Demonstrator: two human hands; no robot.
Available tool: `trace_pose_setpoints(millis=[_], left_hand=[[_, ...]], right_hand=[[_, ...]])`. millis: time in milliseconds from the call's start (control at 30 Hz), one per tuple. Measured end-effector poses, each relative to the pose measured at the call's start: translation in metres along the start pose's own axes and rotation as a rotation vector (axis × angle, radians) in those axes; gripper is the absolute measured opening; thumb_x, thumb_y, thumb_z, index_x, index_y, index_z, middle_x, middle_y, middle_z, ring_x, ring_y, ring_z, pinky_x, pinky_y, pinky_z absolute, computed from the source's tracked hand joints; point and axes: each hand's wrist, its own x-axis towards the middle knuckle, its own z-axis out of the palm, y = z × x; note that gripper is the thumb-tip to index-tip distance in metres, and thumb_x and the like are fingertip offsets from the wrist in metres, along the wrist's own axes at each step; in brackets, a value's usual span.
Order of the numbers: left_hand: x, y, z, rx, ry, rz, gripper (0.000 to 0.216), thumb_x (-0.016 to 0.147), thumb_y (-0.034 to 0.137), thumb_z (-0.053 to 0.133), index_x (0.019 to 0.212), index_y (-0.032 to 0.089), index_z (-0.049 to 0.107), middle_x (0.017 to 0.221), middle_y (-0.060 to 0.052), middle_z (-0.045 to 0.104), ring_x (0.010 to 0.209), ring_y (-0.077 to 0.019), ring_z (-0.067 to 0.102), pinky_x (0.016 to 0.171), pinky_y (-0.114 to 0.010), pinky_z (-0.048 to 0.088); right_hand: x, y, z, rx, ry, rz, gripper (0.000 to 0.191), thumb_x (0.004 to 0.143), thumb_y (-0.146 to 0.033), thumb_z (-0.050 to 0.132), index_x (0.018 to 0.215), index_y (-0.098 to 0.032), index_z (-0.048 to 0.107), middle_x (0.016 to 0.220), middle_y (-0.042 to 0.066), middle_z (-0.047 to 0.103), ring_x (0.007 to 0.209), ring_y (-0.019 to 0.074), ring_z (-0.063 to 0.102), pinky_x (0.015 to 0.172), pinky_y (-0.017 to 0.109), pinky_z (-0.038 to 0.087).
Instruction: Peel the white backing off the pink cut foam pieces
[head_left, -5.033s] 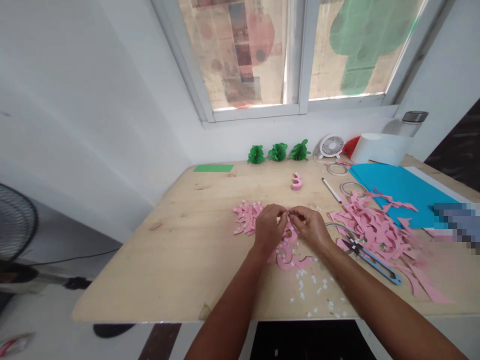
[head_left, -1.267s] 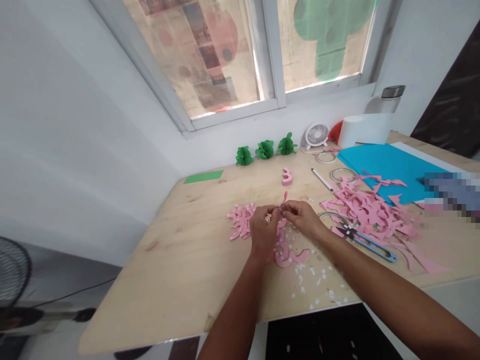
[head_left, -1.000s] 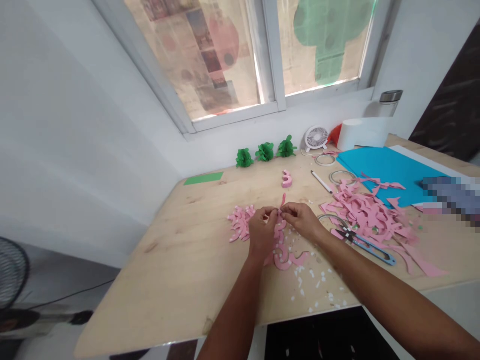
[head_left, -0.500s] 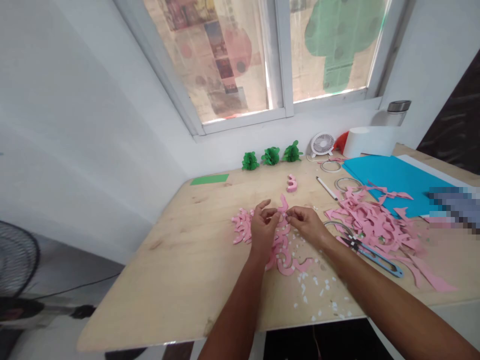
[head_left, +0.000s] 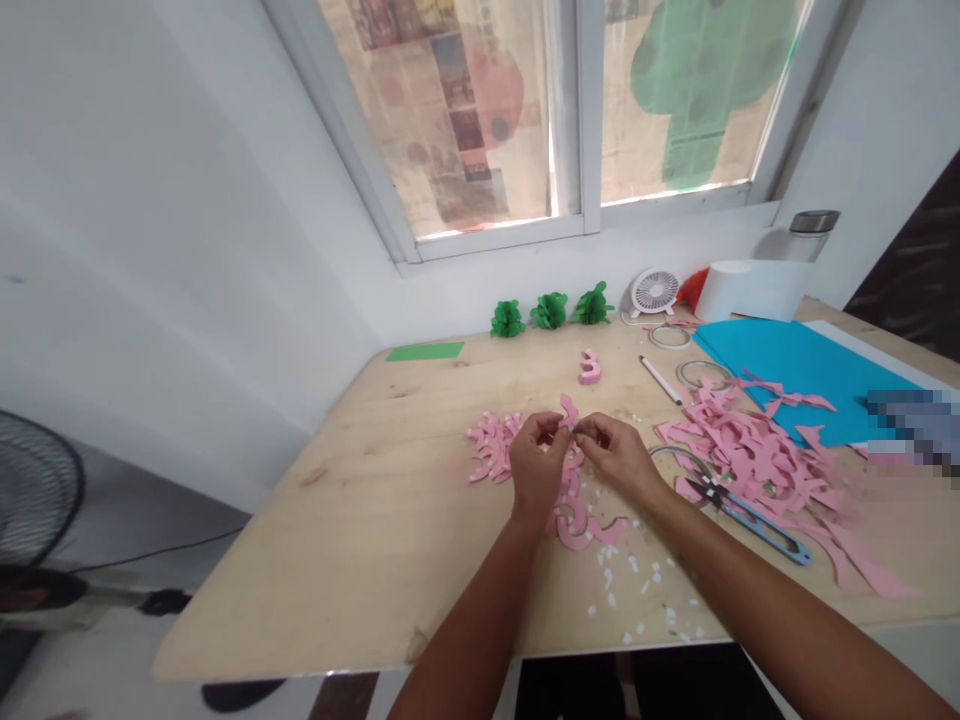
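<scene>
Both hands meet just above the wooden table point(head_left: 360, 520). My left hand point(head_left: 537, 462) and my right hand point(head_left: 616, 456) pinch one small curved pink foam piece point(head_left: 568, 410), whose tip sticks up between the fingertips. A heap of similar pink cut shapes point(head_left: 491, 448) lies just left of my left hand. More pink curved pieces point(head_left: 589, 528) lie under and in front of my wrists, among small white paper bits point(head_left: 637, 580).
Pink foam offcuts point(head_left: 757, 460) pile up at the right with blue-handled scissors point(head_left: 757, 520). Behind are blue sheets point(head_left: 795, 375), a pen point(head_left: 660, 380), tape rings point(head_left: 701, 374), a pink stacked shape point(head_left: 589, 367), three green paper pompoms point(head_left: 550, 311), a small fan point(head_left: 654, 291), a white roll point(head_left: 750, 290), a green card point(head_left: 424, 351).
My left fingers, spread half a second ago, have closed back onto the pink piece. The hands stay in the same spot; the camera has shifted slightly.
</scene>
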Motion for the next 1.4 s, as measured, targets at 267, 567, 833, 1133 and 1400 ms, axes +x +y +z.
trace_pose_setpoints(millis=[267,567,833,1133,1400], left_hand=[[-0.002,0.001,0.002,0.065,-0.02,0.054,0.017,0.067,0.018,0.059,0.084,0.016,0.062,0.075,-0.003,0.066,0.069,-0.0138,0.062,0.063,-0.025,0.049],[-0.003,-0.001,0.002,0.195,-0.036,0.146,0.013,0.069,0.018,0.059,0.081,0.018,0.062,0.073,-0.003,0.067,0.068,-0.0144,0.063,0.063,-0.026,0.05],[-0.003,0.006,0.001,0.094,-0.044,0.071,0.013,0.068,0.018,0.059,0.081,0.016,0.062,0.073,-0.003,0.067,0.066,-0.0139,0.063,0.061,-0.024,0.05],[0.001,0.0,0.0,-0.154,-0.085,-0.117,0.019,0.065,0.019,0.064,0.082,0.014,0.061,0.071,-0.002,0.067,0.066,-0.0136,0.063,0.063,-0.023,0.049],[0.005,0.003,0.0,-0.245,-0.062,-0.185,0.02,0.061,0.016,0.065,0.08,0.014,0.061,0.065,0.0,0.065,0.057,-0.0104,0.059,0.056,-0.021,0.046]], right_hand=[[0.001,0.007,0.002,-0.023,-0.006,0.009,0.012,0.073,-0.027,0.051,0.072,-0.018,0.059,0.058,-0.001,0.053,0.053,0.0123,0.048,0.051,0.022,0.036],[0.0,0.009,0.004,-0.032,0.015,0.016,0.017,0.075,-0.028,0.049,0.065,-0.018,0.058,0.057,0.0,0.055,0.054,0.0129,0.05,0.052,0.022,0.037],[0.001,0.013,0.005,0.007,0.015,0.029,0.02,0.076,-0.027,0.047,0.067,-0.017,0.062,0.063,0.002,0.062,0.059,0.015,0.055,0.053,0.023,0.039],[0.0,0.011,0.003,-0.042,0.017,0.035,0.02,0.075,-0.025,0.046,0.068,-0.017,0.063,0.06,0.002,0.062,0.057,0.0137,0.056,0.053,0.022,0.04],[0.002,0.012,0.004,0.06,-0.03,0.021,0.019,0.075,-0.025,0.047,0.072,-0.018,0.065,0.069,0.002,0.066,0.064,0.0158,0.059,0.057,0.023,0.042]])
